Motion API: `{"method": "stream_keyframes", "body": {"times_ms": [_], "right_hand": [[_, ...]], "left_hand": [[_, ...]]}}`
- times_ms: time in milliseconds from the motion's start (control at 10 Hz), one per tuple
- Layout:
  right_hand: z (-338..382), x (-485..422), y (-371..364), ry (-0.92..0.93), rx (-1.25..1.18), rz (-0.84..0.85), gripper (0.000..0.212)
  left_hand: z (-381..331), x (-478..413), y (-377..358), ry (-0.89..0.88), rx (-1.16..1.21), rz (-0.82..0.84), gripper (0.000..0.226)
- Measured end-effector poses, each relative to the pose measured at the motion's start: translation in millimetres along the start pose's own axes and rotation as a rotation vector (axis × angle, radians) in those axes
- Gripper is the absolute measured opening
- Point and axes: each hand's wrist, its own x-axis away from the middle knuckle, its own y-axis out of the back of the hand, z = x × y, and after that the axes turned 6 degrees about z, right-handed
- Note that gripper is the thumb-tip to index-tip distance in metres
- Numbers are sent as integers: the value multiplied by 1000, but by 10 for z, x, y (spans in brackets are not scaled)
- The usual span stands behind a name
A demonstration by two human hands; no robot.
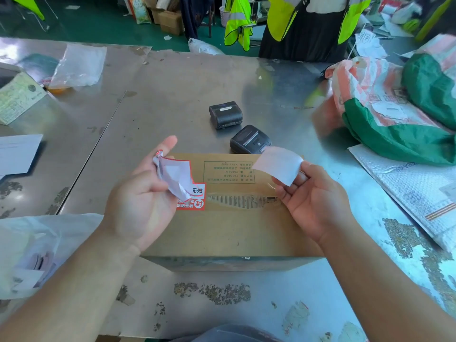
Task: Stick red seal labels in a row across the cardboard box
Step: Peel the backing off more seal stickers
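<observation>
The cardboard box (234, 230) sits square on the steel table (172, 95) directly under both hands, its top face up so that labels can be pressed flat; a torn strip (241, 201) of exposed corrugation runs across the middle, which is presumably the line the row is meant to cover. One red seal label (197, 202) is already stuck at the left end of that strip, so by my reading the row has only begun.

The left hand (138, 201) hovers over the box's left edge, palm up, fingers curled round a crumpled, red-edged sheet (175, 176); it may be a fresh label held sticky side up, though the curl and blur leave that uncertain, and I cannot tell whether it touches the stuck label below. The right hand (313, 201) pinches a plain white slip (278, 165) between thumb and fingertips, held clear of the box, likely peeled backing kept away from the adhesive.

Two black portable printers (225, 114) stand just beyond the box; a clear plastic bag (37, 243) lies at the left. The next label probably belongs just right of the first, over the tear.
</observation>
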Motion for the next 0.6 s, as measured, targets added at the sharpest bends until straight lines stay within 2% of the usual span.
{"method": "stream_keyframes", "body": {"times_ms": [100, 200, 300, 400, 500, 600], "right_hand": [[-8, -12, -89, 13, 25, -16, 19], [-57, -20, -230, 14, 37, -35, 18], [-128, -19, -376, 2, 57, -57, 20], [-193, -19, -476, -3, 77, -94, 21], [-236, -19, -525, -17, 85, -128, 18], [-265, -11, -560, -20, 90, -144, 16]], "left_hand": [[47, -62, 77, -28, -105, 27, 78], [20, -94, 143, -13, 10, 48, 64], [-14, -104, 193, -47, -112, 64, 31], [-13, -123, 256, -43, -204, 83, 17], [-46, -132, 281, -43, -213, 67, 26], [-72, -152, 335, -81, -331, 75, 43]]}}
